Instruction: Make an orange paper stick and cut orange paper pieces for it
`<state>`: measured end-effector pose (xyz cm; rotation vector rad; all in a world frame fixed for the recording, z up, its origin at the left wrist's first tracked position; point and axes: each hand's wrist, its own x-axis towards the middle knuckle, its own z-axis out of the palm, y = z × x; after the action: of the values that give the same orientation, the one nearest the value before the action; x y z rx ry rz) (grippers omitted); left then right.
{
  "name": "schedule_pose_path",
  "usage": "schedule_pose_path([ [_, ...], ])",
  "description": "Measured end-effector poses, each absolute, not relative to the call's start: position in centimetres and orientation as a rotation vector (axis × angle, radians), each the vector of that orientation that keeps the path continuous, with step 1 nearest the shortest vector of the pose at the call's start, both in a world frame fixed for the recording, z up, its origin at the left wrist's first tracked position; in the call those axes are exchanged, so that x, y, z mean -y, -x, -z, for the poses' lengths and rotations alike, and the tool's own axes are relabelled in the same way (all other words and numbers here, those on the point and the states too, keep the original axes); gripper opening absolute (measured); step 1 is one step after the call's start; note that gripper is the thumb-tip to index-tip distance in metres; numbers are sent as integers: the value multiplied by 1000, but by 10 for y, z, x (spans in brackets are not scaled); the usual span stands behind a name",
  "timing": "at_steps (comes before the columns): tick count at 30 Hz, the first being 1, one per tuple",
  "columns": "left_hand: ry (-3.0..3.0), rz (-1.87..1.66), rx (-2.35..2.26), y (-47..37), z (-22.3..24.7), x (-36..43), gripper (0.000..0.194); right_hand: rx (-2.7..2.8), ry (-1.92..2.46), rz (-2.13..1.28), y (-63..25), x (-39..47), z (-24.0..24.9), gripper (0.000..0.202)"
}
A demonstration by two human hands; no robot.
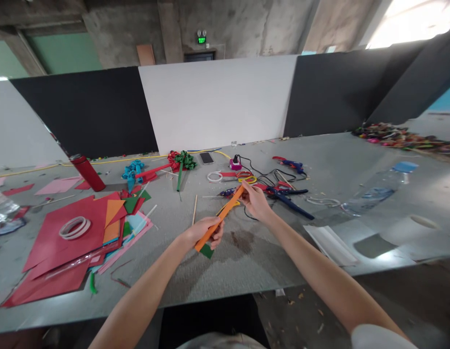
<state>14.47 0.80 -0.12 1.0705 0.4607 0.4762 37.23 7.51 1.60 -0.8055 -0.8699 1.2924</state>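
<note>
An orange paper strip (227, 208) slants upward to the right above the table, held at both ends. My left hand (206, 231) is closed round its lower end, thumb on top. At the upper end, my right hand (256, 201) pinches the strip between its fingers. Below my left hand lies a small green paper piece (207, 250). A thin wooden stick (194, 209) rests on the table just beyond it. Behind my right hand are dark-blue-handled pliers (290, 199) and a yellow roll (247, 177).
Red paper sheets (61, 237) with a tape roll (75, 228) cover the left side. Farther back stand a red bottle (87, 173), green and blue paper flowers (186, 161), a phone (206, 158) and a purple plug block (235, 164). On the right are a water bottle (380, 189) and a white roll (410, 230).
</note>
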Motion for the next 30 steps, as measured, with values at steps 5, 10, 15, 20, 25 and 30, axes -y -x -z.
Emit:
schedule_pose_path([
  [5, -1088, -466, -478, -145, -3, -5, 29, 853, 794, -1251, -376, -76, -18, 36],
  [10, -1066, -499, -490, -145, -6, -3, 28, 886, 765, -1333, -366, -72, -12, 34],
  [15, -1030, -543, -518, -144, -8, -1, 27, 1002, 772, -1503, -349, -63, -5, 35],
  [20, -1015, -535, -495, -143, -10, -2, 28, 975, 735, -1454, -348, -64, -5, 33],
  [25, -1008, -489, -470, -141, -10, -2, 27, 818, 680, -1291, -370, -74, -15, 30],
  [30, -1023, -476, -481, -139, -7, -5, 30, 788, 649, -1195, -382, -76, -24, 29],
])
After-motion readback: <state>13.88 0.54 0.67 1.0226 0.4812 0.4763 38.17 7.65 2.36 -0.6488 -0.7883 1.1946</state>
